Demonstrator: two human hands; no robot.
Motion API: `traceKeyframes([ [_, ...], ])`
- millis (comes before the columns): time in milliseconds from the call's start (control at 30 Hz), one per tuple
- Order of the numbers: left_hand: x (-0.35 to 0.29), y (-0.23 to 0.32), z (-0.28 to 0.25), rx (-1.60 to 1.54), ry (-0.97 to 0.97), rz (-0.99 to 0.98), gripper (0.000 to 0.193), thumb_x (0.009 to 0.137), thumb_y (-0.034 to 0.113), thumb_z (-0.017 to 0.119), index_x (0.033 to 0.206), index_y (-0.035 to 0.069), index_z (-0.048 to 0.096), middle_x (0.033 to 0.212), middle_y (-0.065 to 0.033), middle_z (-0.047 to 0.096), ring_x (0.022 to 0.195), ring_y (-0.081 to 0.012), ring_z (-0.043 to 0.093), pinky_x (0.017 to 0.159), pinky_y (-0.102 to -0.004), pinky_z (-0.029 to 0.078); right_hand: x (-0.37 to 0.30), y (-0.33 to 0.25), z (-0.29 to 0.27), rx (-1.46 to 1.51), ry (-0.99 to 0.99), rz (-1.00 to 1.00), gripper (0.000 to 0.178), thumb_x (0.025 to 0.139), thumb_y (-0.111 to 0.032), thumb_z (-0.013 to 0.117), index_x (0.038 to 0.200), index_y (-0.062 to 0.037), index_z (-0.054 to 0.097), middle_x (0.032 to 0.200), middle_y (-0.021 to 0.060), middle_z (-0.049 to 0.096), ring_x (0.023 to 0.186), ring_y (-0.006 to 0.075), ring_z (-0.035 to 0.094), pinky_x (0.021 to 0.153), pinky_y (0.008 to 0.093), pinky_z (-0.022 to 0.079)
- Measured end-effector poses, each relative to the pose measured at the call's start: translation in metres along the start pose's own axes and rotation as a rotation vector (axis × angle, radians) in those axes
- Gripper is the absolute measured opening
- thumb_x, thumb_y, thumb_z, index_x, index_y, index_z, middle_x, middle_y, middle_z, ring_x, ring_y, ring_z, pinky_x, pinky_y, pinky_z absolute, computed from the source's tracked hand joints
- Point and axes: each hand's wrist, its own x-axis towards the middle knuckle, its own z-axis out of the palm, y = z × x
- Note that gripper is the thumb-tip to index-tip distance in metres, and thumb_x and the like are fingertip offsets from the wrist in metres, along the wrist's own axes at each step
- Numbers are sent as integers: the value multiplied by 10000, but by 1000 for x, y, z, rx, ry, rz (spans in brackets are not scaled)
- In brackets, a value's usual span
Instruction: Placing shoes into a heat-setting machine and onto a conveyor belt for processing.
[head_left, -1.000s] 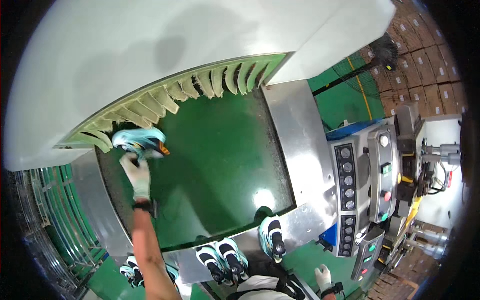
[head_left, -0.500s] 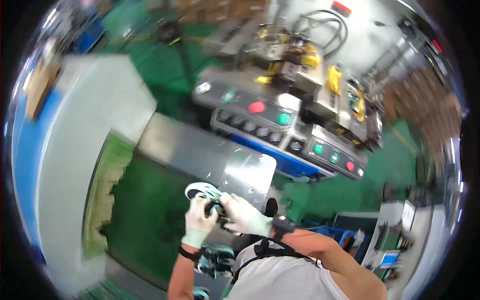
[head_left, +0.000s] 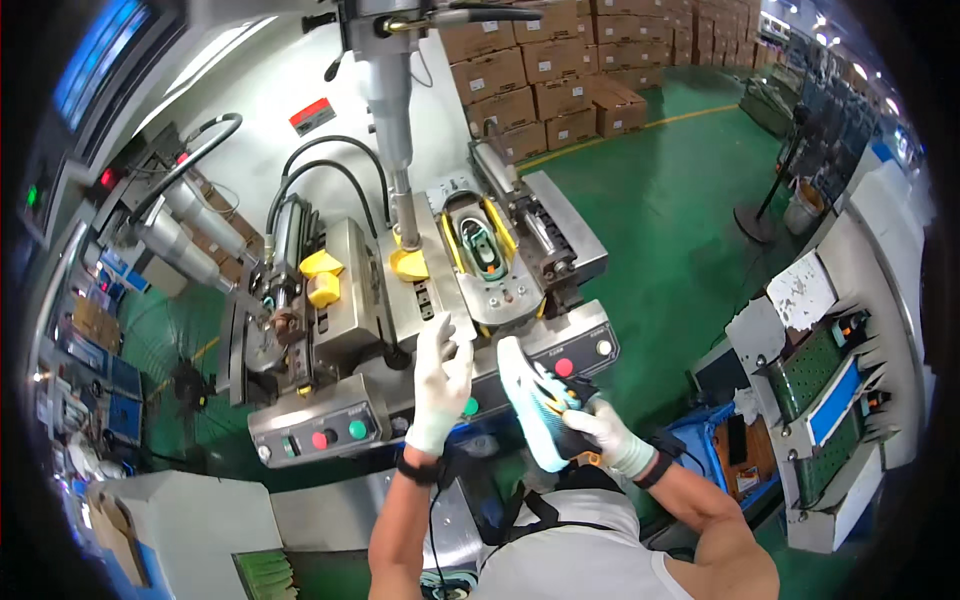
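My right hand, in a white glove, grips a sneaker with a black, teal and yellow upper and a white sole. The shoe is tilted on its side, its sole turned to the left. My left hand, gloved too, is held up with fingers stretched out and nothing in it. It is near the front of a metal pressing machine. In that machine's right station another sneaker sits between yellow pads. Yellow pads also show below the central ram.
Control panels with a red button and a green button line the machine's front. Cardboard boxes are stacked behind. On the right are a blue crate and a bench with green perforated plates. A metal ledge lies lower left.
My view has swung from the ledge and green-lined opening to the pressing machine. My left hand has let go of the sneaker and reached forward. My right hand now holds it alone.
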Motion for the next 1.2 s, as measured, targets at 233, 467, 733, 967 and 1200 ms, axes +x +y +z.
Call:
traceKeyframes([
  [233, 188, -171, 96, 292, -44, -329, 711, 910, 328, 615, 1400, -116, 354, 1328, -309, 508, 1232, -440, 508, 1066, -438, 401, -27, -29, -70, 190, 311, -64, 499, 849, -150, 685, 1272, 69, 537, 1116, 117, 672, 927, 169, 675, 823, 311, 555],
  [467, 232, -227, 159, 713, -163, -489, 754, 871, 195, 545, 1366, -229, 166, 1305, -404, 427, 1224, -494, 473, 1059, -439, 383, -45, -37, -72, 348, 425, -93, 663, 779, -149, 796, 1345, 22, 495, 1219, 81, 624, 1054, 169, 628, 908, 329, 515],
  [733, 219, -153, 39, -151, -181, -606, 235, 924, 148, 534, 1075, -7, 625, 953, -50, 658, 829, -153, 632, 682, -305, 520, 6, -57, -61, 101, 349, -42, 460, 861, -62, 657, 1299, 15, 542, 1136, 49, 637, 955, 121, 616, 818, 292, 520],
  [967, 11, -23, -39, -536, 106, -664, 435, 988, 168, 541, 1363, -41, 475, 1193, -55, 593, 1051, -118, 564, 877, -268, 489, 192, -107, 3, -197, -52, -170, 366, 911, -143, 684, 1221, 32, 602, 1132, 65, 651, 975, 129, 621, 854, 296, 521],
  [1200, -207, 6, -95, -108, 175, -1027, 542, 971, 161, 519, 1419, -93, 349, 1302, -210, 520, 1195, -271, 530, 1010, -368, 427, 474, -53, 0, -1432, 398, -24, 550, 812, -390, 722, 1179, 7, 620, 1107, 255, 673, 1036, 379, 664, 857, 400, 531],
])
